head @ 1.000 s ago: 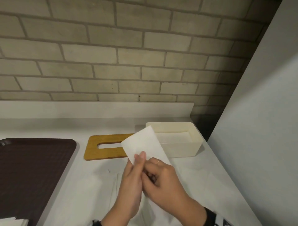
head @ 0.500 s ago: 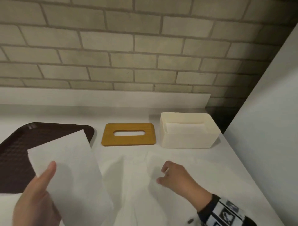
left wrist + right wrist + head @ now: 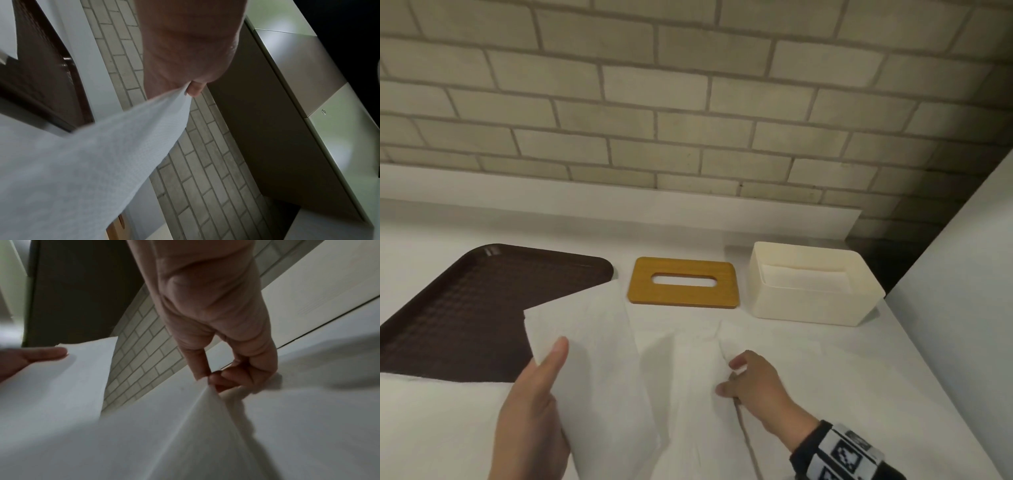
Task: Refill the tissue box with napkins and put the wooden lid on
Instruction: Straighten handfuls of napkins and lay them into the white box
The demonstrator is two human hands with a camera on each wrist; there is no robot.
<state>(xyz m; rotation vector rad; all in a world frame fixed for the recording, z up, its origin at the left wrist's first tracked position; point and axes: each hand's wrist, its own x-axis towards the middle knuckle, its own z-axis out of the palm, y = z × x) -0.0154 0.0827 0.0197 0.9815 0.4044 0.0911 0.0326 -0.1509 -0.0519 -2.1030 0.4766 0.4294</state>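
Note:
A cream tissue box stands open at the back right of the counter, with white napkins inside. The wooden lid with its slot lies flat just left of the box. My left hand holds a white napkin up by its left edge, thumb on top; the left wrist view shows the napkin pinched under the thumb. My right hand pinches a fold of another napkin lying on the counter; the right wrist view shows the fingertips closed on that fold.
A dark brown tray lies at the left, partly under the held napkin. More white paper covers the front left. A brick wall backs the counter and a pale panel rises at the right.
The hands, together on one napkin a second ago, have separated. The left hand carried the napkin left, then back toward the middle. The right hand came down and pinched a napkin on the counter.

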